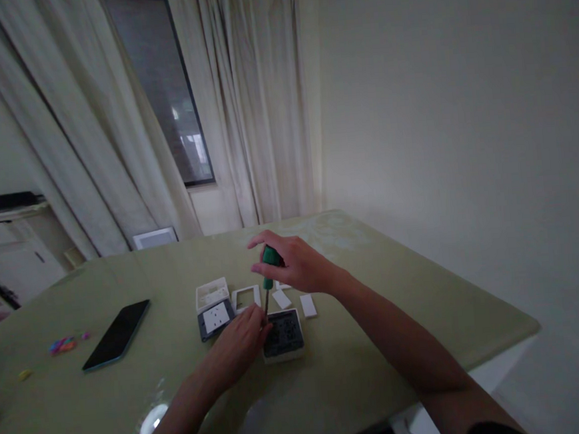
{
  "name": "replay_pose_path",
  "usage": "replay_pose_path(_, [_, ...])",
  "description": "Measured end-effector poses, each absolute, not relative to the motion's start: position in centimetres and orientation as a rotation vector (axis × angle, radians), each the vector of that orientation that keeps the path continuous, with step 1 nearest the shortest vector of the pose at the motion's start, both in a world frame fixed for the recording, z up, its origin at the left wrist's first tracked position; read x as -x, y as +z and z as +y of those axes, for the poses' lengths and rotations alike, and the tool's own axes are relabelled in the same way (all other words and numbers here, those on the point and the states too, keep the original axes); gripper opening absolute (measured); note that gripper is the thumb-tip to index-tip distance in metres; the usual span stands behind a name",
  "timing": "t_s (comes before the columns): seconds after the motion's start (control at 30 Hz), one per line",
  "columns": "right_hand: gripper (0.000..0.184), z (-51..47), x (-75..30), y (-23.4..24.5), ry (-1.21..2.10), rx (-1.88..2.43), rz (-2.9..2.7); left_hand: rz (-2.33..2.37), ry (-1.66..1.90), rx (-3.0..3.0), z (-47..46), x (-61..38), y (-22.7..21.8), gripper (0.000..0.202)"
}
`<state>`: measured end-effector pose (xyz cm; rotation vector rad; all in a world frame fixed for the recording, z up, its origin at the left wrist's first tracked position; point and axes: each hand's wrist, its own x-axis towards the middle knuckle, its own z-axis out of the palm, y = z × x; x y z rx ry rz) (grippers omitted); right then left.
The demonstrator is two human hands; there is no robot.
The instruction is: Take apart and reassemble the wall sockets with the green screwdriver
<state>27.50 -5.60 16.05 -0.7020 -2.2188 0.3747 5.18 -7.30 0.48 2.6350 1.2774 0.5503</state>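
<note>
My right hand [296, 263] is closed around the green handle of a screwdriver [269, 277], held upright with its shaft pointing down. The tip meets the left edge of a dark switch module [285, 334] seated in a white box. My left hand [246, 337] lies at that same edge, its fingertips pinched together near the screwdriver's tip; whatever they hold is too small to make out. Just left of it is a socket panel [216, 318] with a white face and dark surround. Behind that sits an opened white box [212, 293], beside a white frame [246, 297].
White rectangular plates [308, 306] lie right of the frame. A black phone [117, 334] rests on the left of the green-topped table [375, 284], with small colourful bits [63, 345] farther left. The wall borders the table's right side; curtains [266, 112] hang behind.
</note>
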Motion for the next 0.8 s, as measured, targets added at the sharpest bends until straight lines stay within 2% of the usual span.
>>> replay_pose_path(0.13, [0.035, -5.5, -29.5, 17.5, 0.272, 0.712, -2.034, 1.299, 0.551, -2.554, -6.7, -5.3, 2.2, 0.014])
replay_pose_path(0.3, [0.038, -5.7, -31.9, 19.0, 0.198, 0.752, -1.815, 1.295, 0.279, -2.728, -6.1, -5.8, 4.4, 0.015])
replay_pose_path(0.6, [0.036, -5.5, -32.5, 19.3, 0.191, 0.712, -1.775, 1.241, 0.013, -2.898, -6.2, -6.2, 4.7, 0.023])
replay_pose_path(0.8, [0.037, -5.3, -32.7, 19.2, 0.183, 0.656, -1.734, 1.229, -0.014, -2.896, -5.3, -6.8, 5.6, 0.026])
